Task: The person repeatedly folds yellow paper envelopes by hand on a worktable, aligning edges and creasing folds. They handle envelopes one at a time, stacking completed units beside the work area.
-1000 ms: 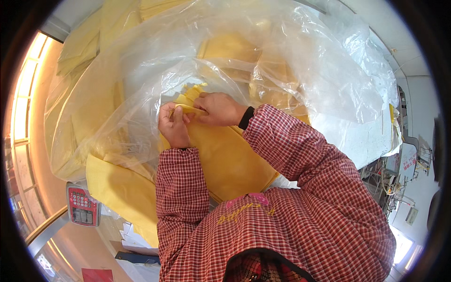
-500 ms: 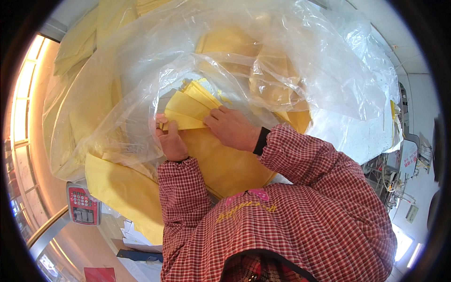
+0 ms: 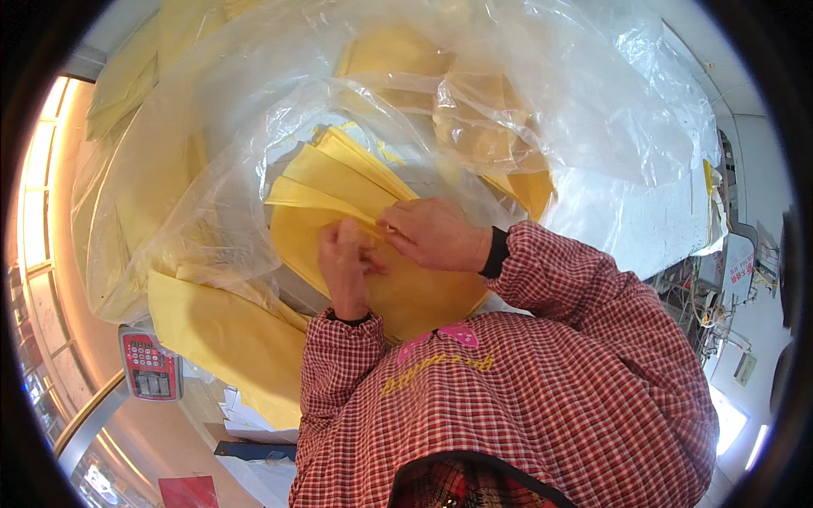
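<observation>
A stack of thin, flexible yellow sheets (image 3: 318,182) lies in front of me, its upper layers folded and fanned out like pleats. My right hand (image 3: 436,235) pinches the near edge of the folded layers between thumb and fingers. Just left of it, my left hand (image 3: 345,269) is over the broad flat yellow sheet (image 3: 419,292), its fingers bent and somewhat blurred. Whether those fingers grip anything does not show. The lower end of the stack reaches my checked sleeves and front.
Clear plastic film (image 3: 229,110) drapes around the stack, with more yellow sheets under it. Another yellow pile (image 3: 224,334) lies to the left, beside a red keypad device (image 3: 151,362). A white surface (image 3: 627,224) extends right. A dark blue flat object (image 3: 254,450) sits lower left.
My left hand has left the fan's left edge and come right and nearer to me. The right hand has moved slightly right and nearer. The folded sheets are spread wider.
</observation>
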The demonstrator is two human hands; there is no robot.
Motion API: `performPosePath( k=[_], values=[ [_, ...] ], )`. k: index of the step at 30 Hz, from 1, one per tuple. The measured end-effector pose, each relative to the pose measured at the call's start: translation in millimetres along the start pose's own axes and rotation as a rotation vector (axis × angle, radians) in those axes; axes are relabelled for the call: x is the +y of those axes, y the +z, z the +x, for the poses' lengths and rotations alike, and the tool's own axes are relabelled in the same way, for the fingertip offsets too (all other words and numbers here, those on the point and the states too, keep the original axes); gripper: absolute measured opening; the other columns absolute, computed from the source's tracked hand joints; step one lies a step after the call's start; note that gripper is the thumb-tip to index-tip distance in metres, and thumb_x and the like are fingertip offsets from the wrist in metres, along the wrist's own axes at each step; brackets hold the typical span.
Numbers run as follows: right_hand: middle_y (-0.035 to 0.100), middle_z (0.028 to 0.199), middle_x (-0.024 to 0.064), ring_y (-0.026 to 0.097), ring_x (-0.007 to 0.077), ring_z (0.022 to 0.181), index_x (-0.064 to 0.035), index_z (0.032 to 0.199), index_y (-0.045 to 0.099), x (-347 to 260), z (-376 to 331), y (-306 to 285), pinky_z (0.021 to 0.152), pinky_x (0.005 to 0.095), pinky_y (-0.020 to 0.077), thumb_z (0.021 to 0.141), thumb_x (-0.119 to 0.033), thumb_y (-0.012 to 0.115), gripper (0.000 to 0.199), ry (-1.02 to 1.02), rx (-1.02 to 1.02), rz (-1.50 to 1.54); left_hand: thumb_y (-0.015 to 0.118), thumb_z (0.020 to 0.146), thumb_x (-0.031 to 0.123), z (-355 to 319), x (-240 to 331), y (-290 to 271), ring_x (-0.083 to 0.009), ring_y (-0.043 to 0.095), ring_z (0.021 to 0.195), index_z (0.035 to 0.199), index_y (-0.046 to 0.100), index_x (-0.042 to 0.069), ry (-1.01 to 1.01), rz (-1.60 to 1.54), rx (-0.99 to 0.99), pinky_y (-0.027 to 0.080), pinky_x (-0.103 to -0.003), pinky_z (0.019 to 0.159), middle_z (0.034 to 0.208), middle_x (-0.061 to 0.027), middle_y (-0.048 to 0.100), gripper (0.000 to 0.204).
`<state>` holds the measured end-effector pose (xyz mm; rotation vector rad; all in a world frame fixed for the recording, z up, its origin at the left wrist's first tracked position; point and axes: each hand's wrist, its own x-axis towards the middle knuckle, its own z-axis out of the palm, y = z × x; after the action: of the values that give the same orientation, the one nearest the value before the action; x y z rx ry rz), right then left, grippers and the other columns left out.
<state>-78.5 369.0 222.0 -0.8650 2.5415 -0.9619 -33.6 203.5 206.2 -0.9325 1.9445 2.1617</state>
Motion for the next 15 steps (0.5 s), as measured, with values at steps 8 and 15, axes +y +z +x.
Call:
performPosePath(
  k=[8,15],
  values=[
    [0.07,0.081,0.01,0.068,0.0225,0.074,-0.0011,0.1,0.067,-3.3,-39.8,-31.5,0.066,0.035,0.0539,0.091,-0.019,0.059,0.022,0.079,-0.108,0.121,0.061,0.099,0.03,16.1,-4.6,-5.3,-0.0128,0.049,0.037,0.072,0.056,0.001,-0.163,0.265,-0.212,0.037,-0.027,0.035,0.053,-0.0063,0.055,0.04],
    [0.071,0.084,0.0092,0.067,0.0158,0.074,-0.0074,0.109,0.07,71.2,-74.4,-25.9,0.067,0.0311,0.0528,0.097,-0.03,0.06,0.027,0.385,0.117,0.675,0.056,0.103,0.027,7.5,-17.4,-14.3,-0.0103,0.046,0.037,0.069,0.052,0.007,-0.012,0.073,-0.23,0.038,-0.025,0.037,0.051,-0.0042,0.052,0.04]
  ],
)
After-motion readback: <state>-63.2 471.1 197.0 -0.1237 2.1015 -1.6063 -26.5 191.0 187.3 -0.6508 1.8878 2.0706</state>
